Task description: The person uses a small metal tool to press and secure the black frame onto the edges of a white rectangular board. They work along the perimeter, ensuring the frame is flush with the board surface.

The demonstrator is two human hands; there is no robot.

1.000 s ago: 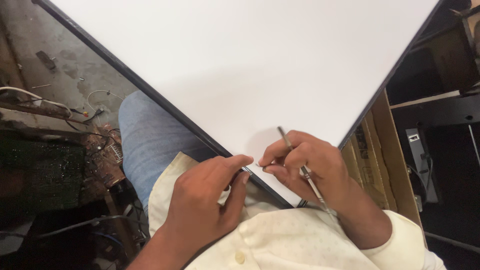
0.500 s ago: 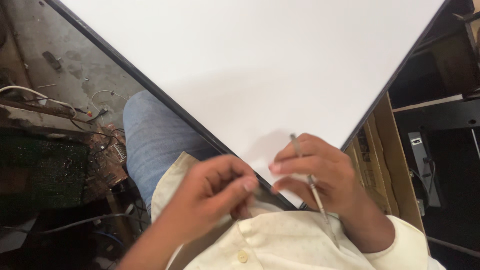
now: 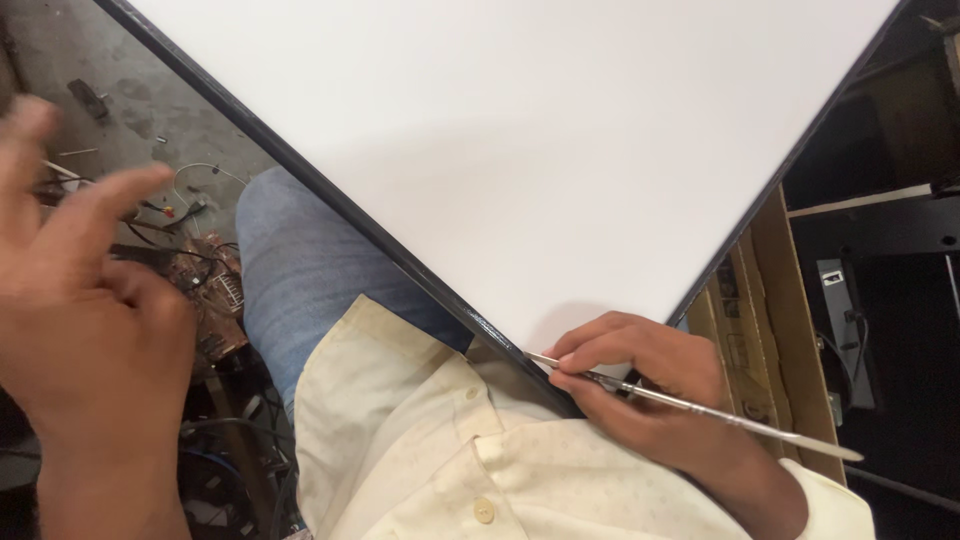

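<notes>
One thin metal tool (image 3: 690, 405) is pinched between the fingers of the right hand (image 3: 640, 385), its tip touching the black edge of the white panel (image 3: 520, 160) just beside the fingertips. The left hand (image 3: 85, 320) is raised well apart, fingers loosely spread and blurred, holding nothing.

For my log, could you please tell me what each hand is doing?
Left hand: open, holding nothing.
Right hand: closed on thin silver metal tool.
</notes>
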